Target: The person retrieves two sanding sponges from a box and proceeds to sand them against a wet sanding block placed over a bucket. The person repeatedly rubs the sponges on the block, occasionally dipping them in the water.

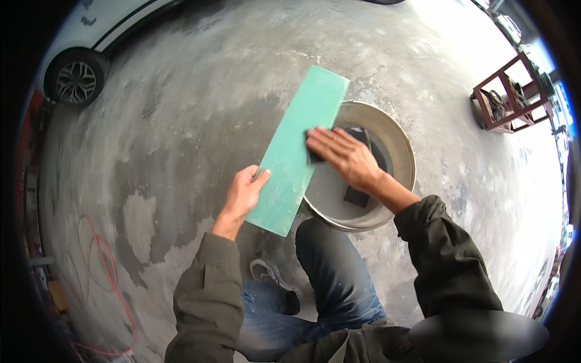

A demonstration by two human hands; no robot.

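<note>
A long pale-green flat panel [296, 124] slants in front of me, its right edge over the rim of a round metal basin [402, 142]. My left hand [242, 193] is closed on the panel's left edge near its lower end, thumb on top. With fingers together, my right hand [348, 156] presses a black piece of sandpaper [314, 157] against the panel's right side; most of the piece is hidden under the fingers. Inside the basin is cloudy grey liquid, with a dark square piece [356, 196] in it. Another dark shape lies behind my right hand, partly covered.
A car wheel [76, 77] stands at the far left. At the far right is a dark-red metal cart [508, 100] with items on it. A red hose [109, 266] curls over the stained concrete floor [181, 121] at the left. My bent knee [330, 254] is close below the basin.
</note>
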